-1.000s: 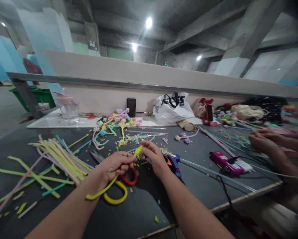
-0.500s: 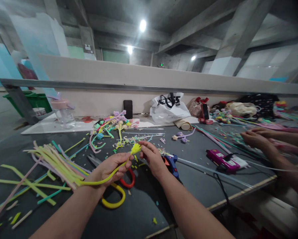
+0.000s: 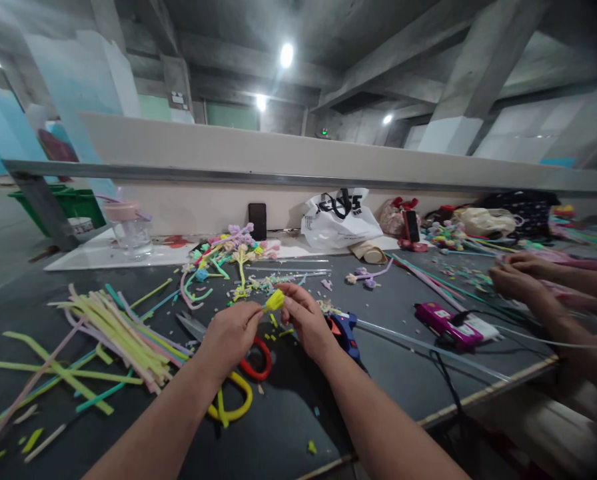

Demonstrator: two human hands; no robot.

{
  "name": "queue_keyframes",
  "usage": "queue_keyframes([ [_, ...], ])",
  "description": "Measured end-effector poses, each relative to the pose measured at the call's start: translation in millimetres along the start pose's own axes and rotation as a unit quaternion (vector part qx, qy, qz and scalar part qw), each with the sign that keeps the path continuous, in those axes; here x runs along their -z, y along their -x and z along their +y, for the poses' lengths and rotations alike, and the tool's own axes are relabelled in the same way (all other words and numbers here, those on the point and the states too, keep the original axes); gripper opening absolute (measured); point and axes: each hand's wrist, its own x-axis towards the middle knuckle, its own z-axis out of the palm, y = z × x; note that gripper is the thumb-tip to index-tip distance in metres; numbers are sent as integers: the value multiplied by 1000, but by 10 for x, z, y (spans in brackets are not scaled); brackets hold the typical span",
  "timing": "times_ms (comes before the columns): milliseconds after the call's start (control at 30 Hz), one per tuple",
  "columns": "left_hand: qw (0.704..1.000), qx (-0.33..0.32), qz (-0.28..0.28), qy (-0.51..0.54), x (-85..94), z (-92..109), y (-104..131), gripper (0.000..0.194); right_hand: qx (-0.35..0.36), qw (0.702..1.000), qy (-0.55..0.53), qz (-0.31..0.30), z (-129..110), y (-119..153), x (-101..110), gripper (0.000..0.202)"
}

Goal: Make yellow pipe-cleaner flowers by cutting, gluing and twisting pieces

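Observation:
A yellow fuzzy stem with a bunched, flower-like head (image 3: 274,301) is held up over the dark table. My left hand (image 3: 232,331) pinches it just below the head. Fingers of my right hand (image 3: 306,319) close on the head's right side; their exact grip is partly hidden. A yellow length (image 3: 222,405), seemingly the stem's tail, hangs below my left hand across the scissors. Those scissors (image 3: 254,360), with one red and one yellow handle loop, lie partly covered by my left hand. Right of my right hand is a blue glue gun (image 3: 347,333).
A bundle of pastel fuzzy strips (image 3: 121,333) lies left. Behind my hands are finished-looking colourful stems (image 3: 238,250) and scraps. A purple device (image 3: 448,325) with cables sits right, near a co-worker's hands (image 3: 521,277). A clear bottle (image 3: 131,233) and white bag (image 3: 341,220) stand at the back.
My left hand has turned over, knuckles now up, and the stem's tail has swung off my wrist to hang below. The yellow head looks more compact, with my right fingers at its side.

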Motion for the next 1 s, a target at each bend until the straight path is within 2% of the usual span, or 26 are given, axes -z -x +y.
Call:
queue_keyframes([
  [67, 998, -35, -12, -58, -2, -7, 10, 23, -8, 1000, 2, -12, -9, 5, -2, 31],
  [200, 995, -48, -26, -89, 0, -10, 8, 24, -23, 999, 8, -24, 7, -3, 7, 26],
  [400, 1000, -4, -5, -15, -59, -19, -1, 13, -27, 999, 15, -12, 53, -20, 19, 18],
  [467, 1000, 14, 4, 13, -85, -13, 2, 17, -28, 1000, 13, -6, 57, -21, 11, 17],
  [633, 998, -14, -10, 52, -113, 31, 15, 32, -41, 999, 14, -6, 70, -17, -24, 15],
  [800, 998, -32, -8, 53, -101, 71, 8, 21, -55, 998, 20, -27, 111, -15, -41, 16],
  [1000, 999, -18, -6, 48, -72, 91, -3, 13, -57, 997, 8, -58, 104, 12, -67, 16],
])
